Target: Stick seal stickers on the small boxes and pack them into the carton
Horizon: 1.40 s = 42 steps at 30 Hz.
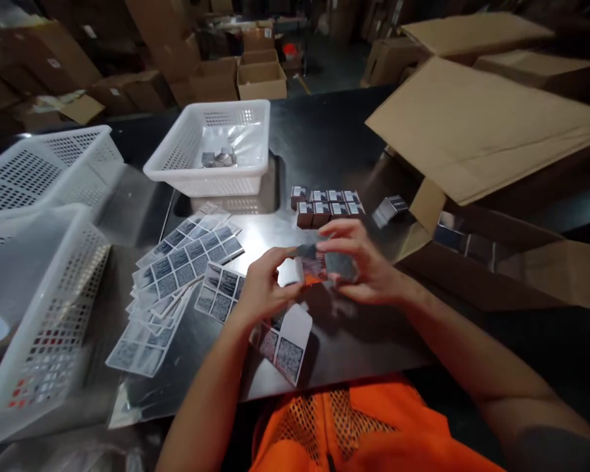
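Note:
My left hand [268, 283] grips a small dark box [313, 264] with an orange lower edge, thumb and fingers on its left side. On the box's right side, the curved fingertips and thumb of my right hand [356, 262] touch it at top and bottom; blur softens their edges. Below my left hand lies a partly used sheet of stickers [290, 357], with another sticker sheet [219, 292] partly behind the hand. A fanned pile of sticker sheets [181, 265] spreads to the left. Beyond my hands stand several small boxes [329, 208] in rows, labels up.
A white plastic basket [206, 177] holding small items stands at the back. More white baskets [44, 157] line the left side. One small box [391, 210] sits apart near a large open carton [482, 131] on the right. Stacked cartons [260, 75] fill the background.

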Available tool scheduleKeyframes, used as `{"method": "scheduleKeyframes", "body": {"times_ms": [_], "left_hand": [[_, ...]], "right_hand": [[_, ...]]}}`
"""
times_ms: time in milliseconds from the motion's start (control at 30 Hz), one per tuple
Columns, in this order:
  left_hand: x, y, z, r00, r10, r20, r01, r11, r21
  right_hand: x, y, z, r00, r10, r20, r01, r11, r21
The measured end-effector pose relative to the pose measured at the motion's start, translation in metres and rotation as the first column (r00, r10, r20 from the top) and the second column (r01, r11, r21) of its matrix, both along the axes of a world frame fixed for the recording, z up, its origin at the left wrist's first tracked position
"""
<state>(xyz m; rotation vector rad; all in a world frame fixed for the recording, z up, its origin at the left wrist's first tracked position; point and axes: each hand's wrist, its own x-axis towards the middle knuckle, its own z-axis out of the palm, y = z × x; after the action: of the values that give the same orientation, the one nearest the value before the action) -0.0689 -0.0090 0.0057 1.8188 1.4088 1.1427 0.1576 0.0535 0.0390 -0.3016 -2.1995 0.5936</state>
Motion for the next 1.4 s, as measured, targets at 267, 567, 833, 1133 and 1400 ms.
{"method": "scheduleKeyframes", "body": {"times_ms": [267,567,833,1133,1400], "left_hand": [[0.016,-0.005,0.004,0.999,-0.012,0.047,0.011,1.0,0.024],[0.018,-0.008,0.0,0.992,-0.003,-0.13,0.009,0.999,0.048],[0.019,-0.008,0.002,0.992,-0.032,-0.126,0.038,0.998,0.049],[0.02,-0.008,0.003,0.991,-0.03,-0.134,0.039,0.997,0.062],[0.024,-0.009,0.003,0.988,0.002,-0.157,0.01,0.997,0.074]], "right_hand": [[0.02,-0.017,0.005,0.872,-0.32,-0.372,-0.017,0.738,-0.675],[0.011,-0.029,-0.002,0.959,-0.284,-0.024,0.087,0.37,-0.925],[0.011,-0.029,-0.001,0.954,-0.301,0.014,0.105,0.286,-0.953],[0.01,-0.028,-0.007,0.953,-0.302,-0.017,0.101,0.37,-0.923],[0.003,-0.032,-0.012,0.912,-0.409,0.024,0.224,0.449,-0.865]]}}
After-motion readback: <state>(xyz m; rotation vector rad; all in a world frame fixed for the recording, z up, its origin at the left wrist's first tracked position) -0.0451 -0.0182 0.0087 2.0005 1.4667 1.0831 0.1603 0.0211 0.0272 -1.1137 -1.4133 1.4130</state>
